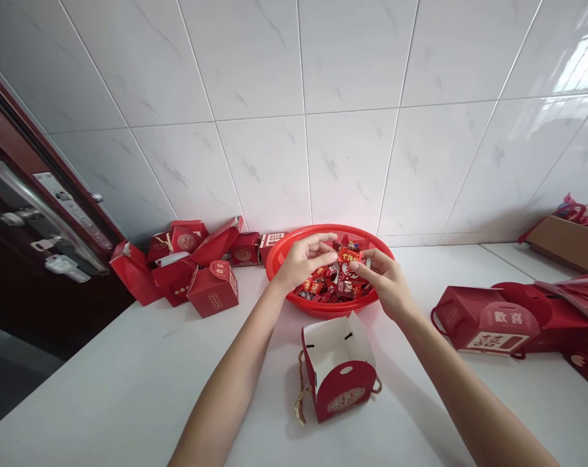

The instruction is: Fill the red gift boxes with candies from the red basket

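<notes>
A red plastic basket (276,266) by the wall holds many wrapped candies (323,285). My right hand (384,280) is over the basket's right side, its thumb and fingers closed on a red candy packet (350,257) with yellow print. My left hand (306,261) hovers over the left side of the basket, fingers apart, the fingertips near the packet's left edge. In front of the basket stands an open red box (345,389) with a white inside and twisted rope handles; nothing shows inside it.
Several red boxes (213,288) are piled at the left by the wall. More red boxes (489,318) lie at the right, with a cardboard carton (566,243) behind them. A dark door (26,285) with a metal handle is at far left.
</notes>
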A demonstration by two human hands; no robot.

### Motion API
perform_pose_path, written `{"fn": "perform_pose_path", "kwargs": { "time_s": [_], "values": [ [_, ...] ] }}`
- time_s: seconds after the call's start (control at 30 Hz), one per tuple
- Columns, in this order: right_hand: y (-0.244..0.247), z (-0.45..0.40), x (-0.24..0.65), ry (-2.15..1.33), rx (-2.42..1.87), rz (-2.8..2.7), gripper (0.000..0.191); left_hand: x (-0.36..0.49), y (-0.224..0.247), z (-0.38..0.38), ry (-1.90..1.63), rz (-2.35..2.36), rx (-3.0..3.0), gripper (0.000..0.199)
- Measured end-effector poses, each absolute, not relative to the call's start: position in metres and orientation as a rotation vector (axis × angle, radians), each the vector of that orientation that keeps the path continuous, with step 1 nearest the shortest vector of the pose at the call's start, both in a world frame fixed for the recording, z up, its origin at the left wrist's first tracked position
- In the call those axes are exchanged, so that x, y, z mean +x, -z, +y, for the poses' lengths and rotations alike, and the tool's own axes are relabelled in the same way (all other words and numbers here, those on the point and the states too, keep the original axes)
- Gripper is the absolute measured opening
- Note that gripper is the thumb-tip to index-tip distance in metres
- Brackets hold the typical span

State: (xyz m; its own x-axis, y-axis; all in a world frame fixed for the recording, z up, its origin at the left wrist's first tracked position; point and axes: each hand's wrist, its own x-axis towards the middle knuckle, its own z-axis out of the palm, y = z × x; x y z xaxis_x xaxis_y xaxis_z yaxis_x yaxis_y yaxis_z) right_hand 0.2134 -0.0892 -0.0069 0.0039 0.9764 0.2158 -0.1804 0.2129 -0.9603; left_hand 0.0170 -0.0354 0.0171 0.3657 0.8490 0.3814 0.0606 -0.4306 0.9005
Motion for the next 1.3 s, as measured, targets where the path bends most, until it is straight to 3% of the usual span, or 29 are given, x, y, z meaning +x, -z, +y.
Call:
{"fn": "perform_pose_path", "kwargs": {
  "time_s": [0.13,0.33,0.5,0.6,0.73,0.97,1.3],
  "values": [
    [0.007,-0.089,0.213,-1.142,-0.893,-1.152,0.046,-0.003,-0.001,-0.009,-1.206,1.089,1.822,0.031],
    [0.01,-0.086,0.215,-1.083,-0.927,-1.177,0.047,-0.008,0.012,0.015,-0.797,1.165,1.985,0.006],
    [0.009,-0.088,0.215,-1.124,-0.907,-1.189,0.048,0.002,0.012,0.019,-0.604,1.142,2.044,0.023],
    [0.008,-0.089,0.215,-1.132,-0.905,-1.188,0.047,0.003,0.013,0.018,-0.568,1.14,2.034,0.018],
    [0.008,-0.089,0.214,-1.128,-0.889,-1.179,0.047,0.002,0.011,0.014,-0.666,1.111,1.98,0.013],
    [0.005,-0.09,0.214,-1.186,-0.848,-1.099,0.046,0.001,0.003,-0.007,-1.128,1.022,1.741,0.048],
    [0.008,-0.087,0.219,-1.255,-0.776,-1.137,0.042,0.003,-0.008,-0.05,-1.299,0.853,1.336,0.034]
  ]
}}
